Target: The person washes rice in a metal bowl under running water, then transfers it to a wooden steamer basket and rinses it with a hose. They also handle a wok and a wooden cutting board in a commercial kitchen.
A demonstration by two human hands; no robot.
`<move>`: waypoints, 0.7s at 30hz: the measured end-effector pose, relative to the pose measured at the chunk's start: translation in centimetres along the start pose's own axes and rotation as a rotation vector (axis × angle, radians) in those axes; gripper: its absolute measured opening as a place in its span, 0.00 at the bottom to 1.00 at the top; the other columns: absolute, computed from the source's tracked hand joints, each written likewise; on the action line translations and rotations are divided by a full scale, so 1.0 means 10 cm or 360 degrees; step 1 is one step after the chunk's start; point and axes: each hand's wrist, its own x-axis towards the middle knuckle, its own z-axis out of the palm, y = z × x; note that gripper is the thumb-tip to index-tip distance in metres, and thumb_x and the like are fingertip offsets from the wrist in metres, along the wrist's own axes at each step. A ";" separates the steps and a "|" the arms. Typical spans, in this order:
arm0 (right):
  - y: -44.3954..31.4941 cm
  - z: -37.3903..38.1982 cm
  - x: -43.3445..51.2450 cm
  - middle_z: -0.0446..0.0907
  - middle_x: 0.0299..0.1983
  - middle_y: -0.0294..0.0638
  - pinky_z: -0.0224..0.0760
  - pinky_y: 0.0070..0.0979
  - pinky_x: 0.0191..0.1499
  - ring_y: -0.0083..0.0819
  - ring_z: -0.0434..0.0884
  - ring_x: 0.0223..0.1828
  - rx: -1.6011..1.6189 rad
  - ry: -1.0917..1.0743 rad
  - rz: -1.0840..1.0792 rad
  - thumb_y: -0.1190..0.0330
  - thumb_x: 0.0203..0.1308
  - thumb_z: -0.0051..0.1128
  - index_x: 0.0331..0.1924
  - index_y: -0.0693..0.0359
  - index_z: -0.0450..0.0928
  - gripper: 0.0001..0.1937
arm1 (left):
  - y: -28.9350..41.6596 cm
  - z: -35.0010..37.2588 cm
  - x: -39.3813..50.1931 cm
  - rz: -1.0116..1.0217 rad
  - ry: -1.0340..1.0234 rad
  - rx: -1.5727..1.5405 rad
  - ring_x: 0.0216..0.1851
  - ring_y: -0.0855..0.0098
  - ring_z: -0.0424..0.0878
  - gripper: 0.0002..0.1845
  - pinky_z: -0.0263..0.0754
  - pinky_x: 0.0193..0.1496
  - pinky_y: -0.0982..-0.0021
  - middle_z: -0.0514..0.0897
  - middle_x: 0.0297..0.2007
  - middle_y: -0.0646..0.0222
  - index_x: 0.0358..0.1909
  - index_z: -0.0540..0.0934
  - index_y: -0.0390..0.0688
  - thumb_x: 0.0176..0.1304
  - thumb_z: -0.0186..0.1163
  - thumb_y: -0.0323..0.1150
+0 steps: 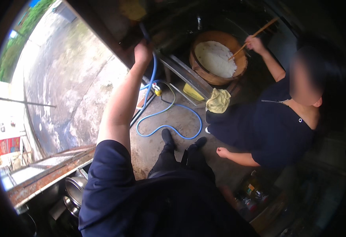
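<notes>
My left hand [143,53] is stretched far forward, blurred, beside the bright doorway. Its fingers look closed around a blue hose [155,66], which shows above and below the hand. From there the hose runs down and loops across the concrete floor [149,151] before my dark boots [167,137]. A red, white and yellow hose fitting [156,89] lies by the loop. By my right hip, a dim, blurred patch of skin seems to be my right hand or forearm [227,195]; its fingers cannot be made out.
At right, a person [267,133] holds a wooden stick [260,31] in a round wooden tub [195,60] of white, rice-like grain [214,57]. A yellowish cloth [219,100] hangs at a metal stand's end [187,74]. Metal pots [75,189] are lower left; bottles [251,189] lower right.
</notes>
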 end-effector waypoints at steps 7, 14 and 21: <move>-0.24 0.01 -0.62 0.75 0.25 0.34 0.66 0.22 0.23 0.24 0.74 0.22 0.2351 0.0344 0.1794 0.63 0.64 0.53 0.38 0.59 0.75 0.09 | -0.44 0.37 -0.14 -0.0129 -0.0481 0.0527 0.43 0.48 0.80 0.17 0.75 0.46 0.52 0.83 0.37 0.47 0.42 0.78 0.40 0.61 0.54 0.43; -0.53 0.03 -0.53 0.80 0.35 0.37 0.72 0.27 0.33 0.28 0.80 0.33 0.2600 -0.0167 0.1984 0.56 0.65 0.49 0.45 0.57 0.76 0.14 | -0.73 0.29 -0.57 -0.0140 -0.0374 0.0118 0.45 0.50 0.80 0.25 0.73 0.47 0.58 0.81 0.40 0.48 0.51 0.72 0.38 0.58 0.62 0.44; -0.17 0.21 -0.42 0.81 0.39 0.40 0.74 0.34 0.35 0.33 0.81 0.38 0.2738 -0.0094 0.2126 0.59 0.64 0.48 0.51 0.57 0.77 0.16 | -1.30 -0.57 -3.37 -0.0324 -0.1654 0.1390 0.65 0.50 0.61 0.30 0.58 0.65 0.57 0.69 0.61 0.54 0.56 0.74 0.46 0.56 0.61 0.53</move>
